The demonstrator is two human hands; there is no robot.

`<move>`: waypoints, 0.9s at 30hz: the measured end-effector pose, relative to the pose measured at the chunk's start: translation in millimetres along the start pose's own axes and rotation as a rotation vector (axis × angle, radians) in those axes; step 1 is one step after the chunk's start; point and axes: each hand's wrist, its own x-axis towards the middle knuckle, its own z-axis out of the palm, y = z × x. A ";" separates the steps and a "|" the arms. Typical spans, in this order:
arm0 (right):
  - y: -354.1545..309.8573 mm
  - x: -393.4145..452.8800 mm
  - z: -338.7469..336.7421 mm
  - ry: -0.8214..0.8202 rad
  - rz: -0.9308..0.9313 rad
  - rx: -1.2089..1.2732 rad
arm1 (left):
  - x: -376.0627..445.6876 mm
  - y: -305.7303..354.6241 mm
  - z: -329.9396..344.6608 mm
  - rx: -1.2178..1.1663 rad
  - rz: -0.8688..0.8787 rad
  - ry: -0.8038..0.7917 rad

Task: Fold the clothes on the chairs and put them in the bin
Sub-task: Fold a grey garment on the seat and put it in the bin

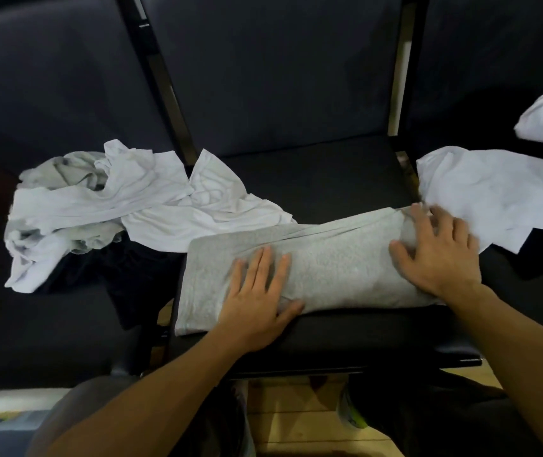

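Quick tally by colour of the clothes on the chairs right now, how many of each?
Grey: 2, the folded grey garment under both hands, and a crumpled grey piece in the left pile.
White: 2, a crumpled white shirt on the left and a white garment on the right.
Dark: 1, a dark garment under the left pile.
Total: 5; tangled pieces may hide more.

Setting appearing to be waiting or seating area, exact type not determinable. Row of dark upholstered chairs with black metal frames (273, 87) standing side by side, seats joining in line. Light wooden plank floor (300, 420) showing beneath seat edge. Loose white and grey garments (125, 206) lying crumpled across left seat, white cloth (488, 192) spreading over right seat.
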 end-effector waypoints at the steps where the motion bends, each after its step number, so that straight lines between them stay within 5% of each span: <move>1: -3.1 -1.9 -6.7 0.023 0.025 0.007 | -4.4 6.4 -2.1 -0.020 0.001 0.023; 8: -8.7 -17.8 -26.7 -0.382 0.243 0.068 | -7.6 44.0 9.4 -0.105 0.001 0.043; 14: -17.3 -13.1 -33.5 -0.374 0.286 0.114 | -6.8 40.9 16.5 -0.094 0.018 0.053; 20: -41.8 -4.9 -34.1 -0.389 0.295 0.480 | -12.3 43.7 20.2 -0.073 -0.058 0.090; 24: -92.6 2.7 -54.9 -0.231 0.231 0.722 | -11.5 43.7 22.1 -0.104 -0.050 0.093; 27: -153.2 0.0 -76.5 -0.267 0.132 0.884 | -11.2 44.9 16.4 -0.111 -0.043 0.029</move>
